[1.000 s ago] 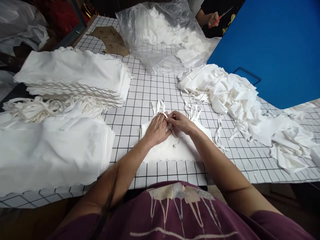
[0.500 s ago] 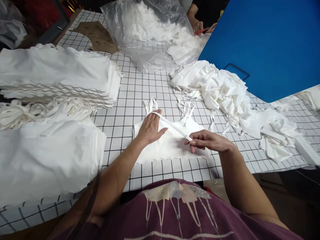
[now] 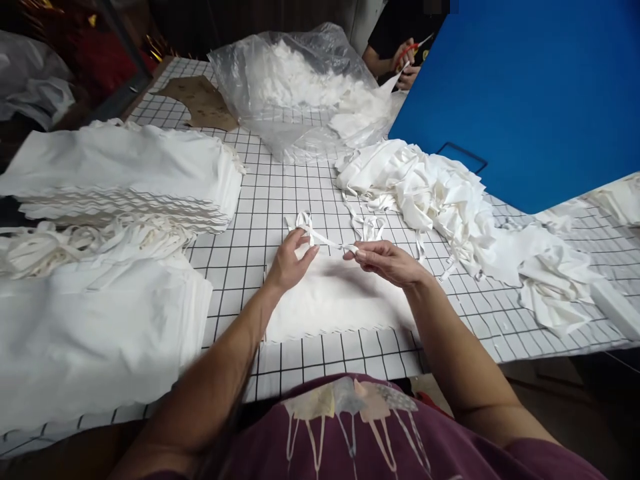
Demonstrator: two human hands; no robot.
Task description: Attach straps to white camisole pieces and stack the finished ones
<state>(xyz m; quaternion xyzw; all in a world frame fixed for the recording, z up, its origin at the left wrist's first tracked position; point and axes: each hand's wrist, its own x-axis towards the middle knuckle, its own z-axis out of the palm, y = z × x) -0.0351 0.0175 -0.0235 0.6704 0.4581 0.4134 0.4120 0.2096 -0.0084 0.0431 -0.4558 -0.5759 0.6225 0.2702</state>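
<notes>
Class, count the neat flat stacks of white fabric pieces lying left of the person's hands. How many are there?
2. The far stack lies at upper left; the near stack lies at lower left, with loose white straps between them. More may be hidden off frame.

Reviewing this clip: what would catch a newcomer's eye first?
Centre table, the left hand and right hand stretch a white strap above a flat white cloth piece. A big blue board fills the upper right, and stacked white fabric lies left.
</notes>
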